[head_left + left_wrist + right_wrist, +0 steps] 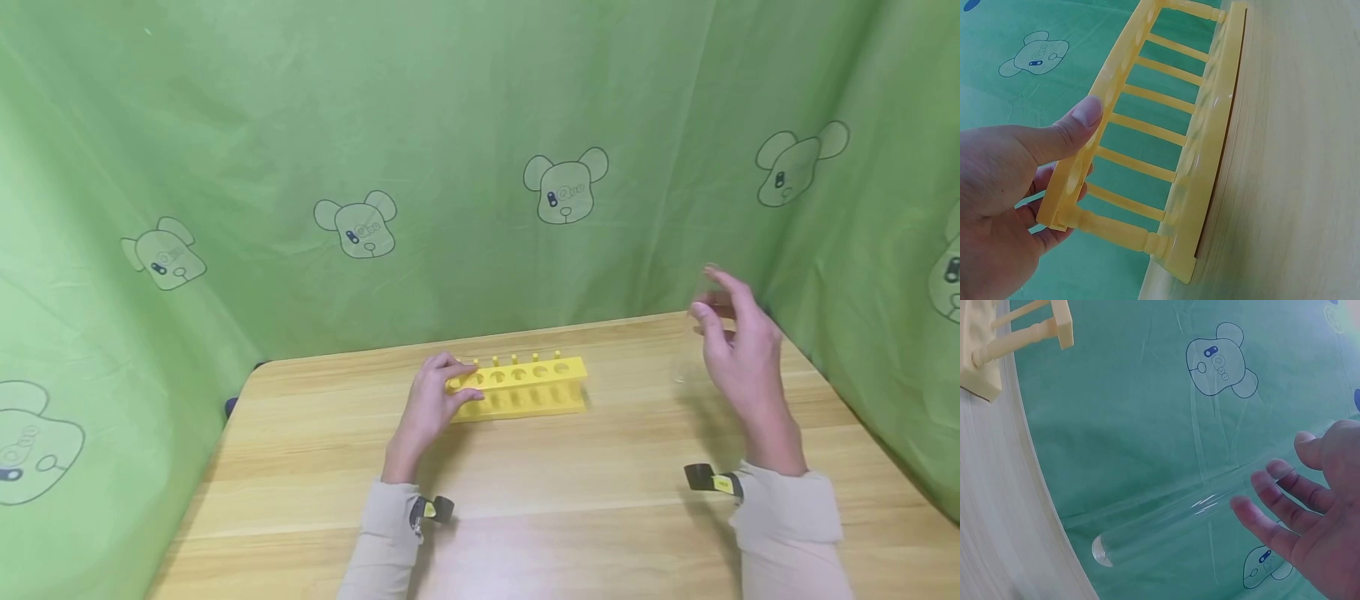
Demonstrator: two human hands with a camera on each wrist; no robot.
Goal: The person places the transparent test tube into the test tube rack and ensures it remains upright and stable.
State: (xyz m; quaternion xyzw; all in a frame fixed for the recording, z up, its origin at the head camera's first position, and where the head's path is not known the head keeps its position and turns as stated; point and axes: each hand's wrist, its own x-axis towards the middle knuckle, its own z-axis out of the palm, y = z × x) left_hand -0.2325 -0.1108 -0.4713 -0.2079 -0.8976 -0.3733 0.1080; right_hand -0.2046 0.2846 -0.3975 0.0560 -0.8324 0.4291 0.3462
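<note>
A yellow test tube rack point(525, 382) stands on the table, its top row of round holes and row of pegs behind showing in the head view. My left hand point(433, 402) grips the rack's left end by the upper board; in the left wrist view the thumb point(1088, 112) lies on that board and the other fingers are partly hidden behind it. Off to the right, my right hand point(750, 354) holds a clear test tube point(1160, 525) between thumb and fingers, above the table. Its rounded closed end points downward. The tube is faint in the head view.
The wooden table point(570, 483) has its far edge against a green curtain point(465, 100) printed with bear heads, which also hangs at both sides. Each wrist wears a strap with a small black camera. A dark object point(232, 406) shows by the table's left back corner.
</note>
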